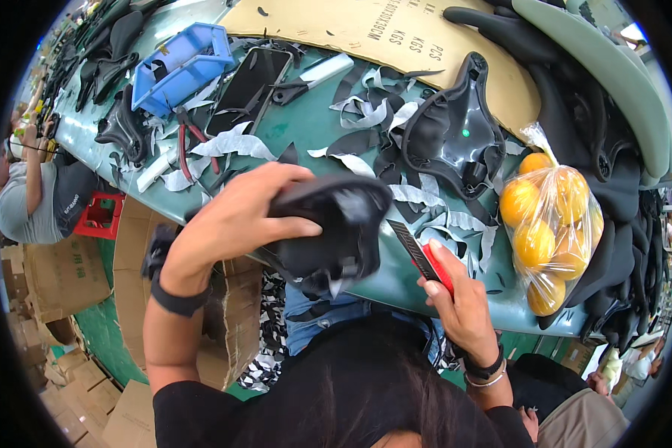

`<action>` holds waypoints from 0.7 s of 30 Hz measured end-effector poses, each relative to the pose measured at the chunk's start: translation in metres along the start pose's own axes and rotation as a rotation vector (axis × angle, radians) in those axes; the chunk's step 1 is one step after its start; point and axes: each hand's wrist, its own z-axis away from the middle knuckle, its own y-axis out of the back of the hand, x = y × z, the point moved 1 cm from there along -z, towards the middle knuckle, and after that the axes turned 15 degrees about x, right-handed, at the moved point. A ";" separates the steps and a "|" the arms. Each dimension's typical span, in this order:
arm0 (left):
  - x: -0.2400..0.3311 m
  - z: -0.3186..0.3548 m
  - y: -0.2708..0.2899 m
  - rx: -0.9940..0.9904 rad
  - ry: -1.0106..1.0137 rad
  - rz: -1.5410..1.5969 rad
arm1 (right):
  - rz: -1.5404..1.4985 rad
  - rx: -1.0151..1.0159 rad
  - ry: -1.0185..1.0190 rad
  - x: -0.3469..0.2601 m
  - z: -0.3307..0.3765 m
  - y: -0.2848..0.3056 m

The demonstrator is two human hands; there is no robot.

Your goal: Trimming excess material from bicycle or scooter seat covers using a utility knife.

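Note:
My left hand (228,220) grips a black bicycle saddle (332,243) above the near edge of the table, its thumb pressed over the rim. The saddle's hollow underside faces me, slightly blurred. To its right, my right hand (461,302) is closed around a red utility knife (437,275). The knife's dark segmented blade is out and points up and left, apart from the saddle. Beyond both hands, another black saddle (455,123) lies with its glossy hollow side up, among curled black and grey trimmings (418,196).
Oranges in a clear plastic bag (552,224) sit at the right, beside piled black saddles (605,257). Farther off are a blue bin (183,71), a phone (250,89), red-handled pliers (184,149) and a cardboard sheet (336,26). An open carton (235,321) stands below the table.

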 end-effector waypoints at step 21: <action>0.034 0.085 -0.081 0.734 0.641 0.686 | 0.081 -0.128 -0.240 -0.026 0.017 -0.026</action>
